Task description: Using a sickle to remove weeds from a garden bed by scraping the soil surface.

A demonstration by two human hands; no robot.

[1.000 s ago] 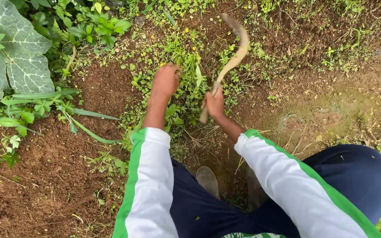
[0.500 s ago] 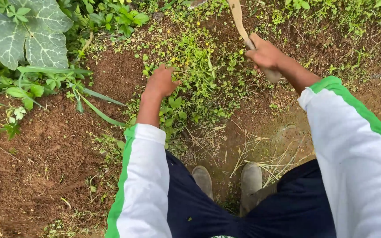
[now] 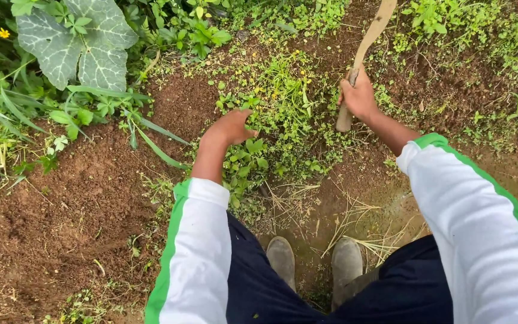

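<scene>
A: Near: boots (image 3: pixel 283 258) planted on bare soil (image 3: pixel 61 204). Left hand (image 3: pixel 230 127) cupped on the weed clump (image 3: pixel 277 114), grip unclear.

B: Right hand (image 3: pixel 360 96) fisted round the sickle (image 3: pixel 364 54) handle, blade raised beyond. Judgement: cut low at the stems, keeping left fingers clear.

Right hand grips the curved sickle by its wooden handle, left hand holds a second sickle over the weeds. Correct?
Not quite. In the head view the left hand holds no tool; it rests bare on the low green weeds. The right hand does grip the curved sickle with wooden handle.
</scene>
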